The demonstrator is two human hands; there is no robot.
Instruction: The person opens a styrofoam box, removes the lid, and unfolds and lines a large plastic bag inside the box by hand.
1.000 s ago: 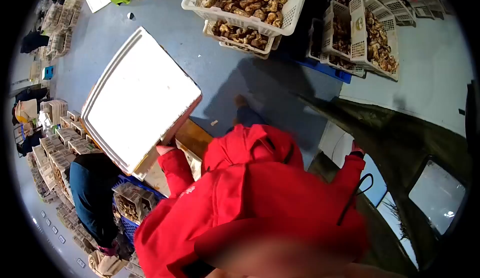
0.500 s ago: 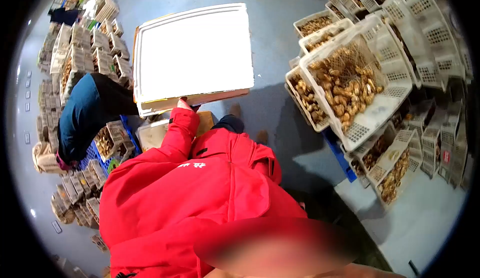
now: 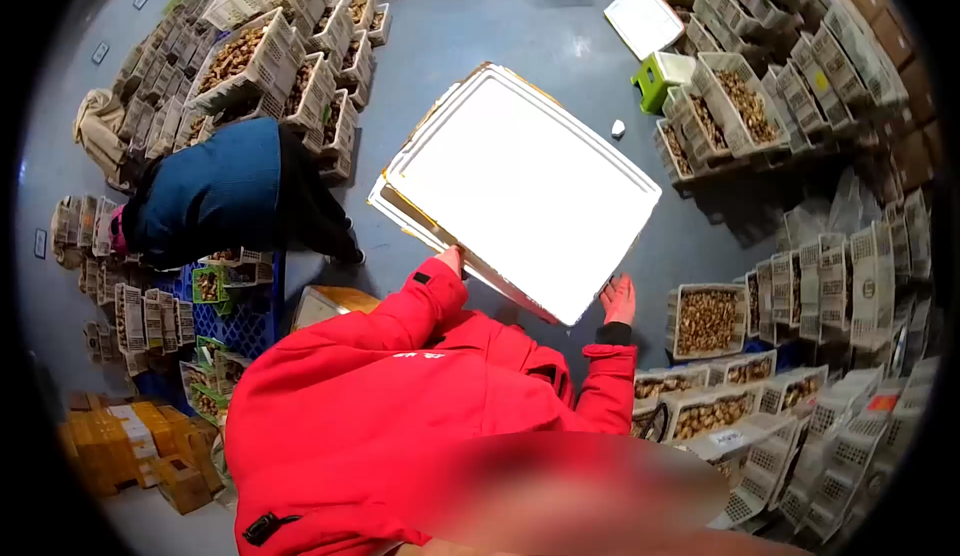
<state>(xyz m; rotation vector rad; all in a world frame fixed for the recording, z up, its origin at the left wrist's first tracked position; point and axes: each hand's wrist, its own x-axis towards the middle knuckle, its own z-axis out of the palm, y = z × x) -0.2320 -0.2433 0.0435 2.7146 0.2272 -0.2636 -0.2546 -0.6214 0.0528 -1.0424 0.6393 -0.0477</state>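
White foam box lids (image 3: 525,191), apparently stacked, with brown tape along the left edges, spread out flat in front of my red jacket. My left hand (image 3: 452,260) is closed on their near edge; its fingers are partly hidden beneath. My right hand (image 3: 619,302) is beside the near right corner with its fingers apart. Whether its fingertips touch the foam I cannot tell.
On the left a person in a blue top (image 3: 215,191) bends over crates beside a blue pallet (image 3: 250,296). Crates of mushrooms (image 3: 707,321) stand at right. Further off are a green stool (image 3: 652,84), another white lid (image 3: 643,19) and a white scrap (image 3: 618,129) on the floor.
The view has swung round to the right. The foam lids now lie turned clockwise relative to me, and my right hand has come into view at their right side. My left hand keeps its hold.
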